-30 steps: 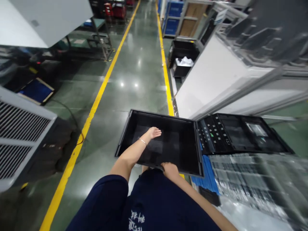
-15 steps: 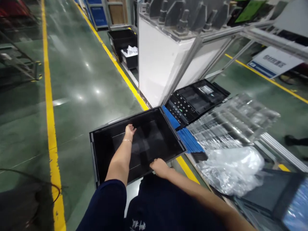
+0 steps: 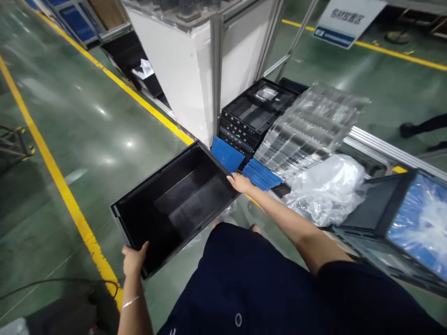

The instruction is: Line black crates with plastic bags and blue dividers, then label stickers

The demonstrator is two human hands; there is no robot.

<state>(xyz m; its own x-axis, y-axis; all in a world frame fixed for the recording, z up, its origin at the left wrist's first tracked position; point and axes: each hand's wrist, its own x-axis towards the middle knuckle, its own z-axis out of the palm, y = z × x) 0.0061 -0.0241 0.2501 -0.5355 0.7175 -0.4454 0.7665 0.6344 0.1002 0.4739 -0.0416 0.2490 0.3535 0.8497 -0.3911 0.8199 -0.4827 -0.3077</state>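
A black plastic crate (image 3: 188,195), its inside bare, is held tilted in front of my body. My left hand (image 3: 134,258) grips its near left edge, with the thumb over the rim and the other fingers partly hidden outside. At the opposite short side, my right hand (image 3: 240,182) is closed around the right rim near the corner. Just beyond that hand lie blue sheets (image 3: 261,174) and a stack of folded black crates (image 3: 244,123).
Clear plastic-wrapped parts (image 3: 307,125) and a crumpled clear bag (image 3: 328,190) lie to the right. Farther right stands a grey crate lined with blue film (image 3: 422,218). A white-panelled metal frame (image 3: 174,70) rises ahead. A yellow floor line (image 3: 63,186) runs along the left.
My left hand has moved from inside the crate to its left rim. My right hand has shifted from the near edge to the right rim. The view has turned right.
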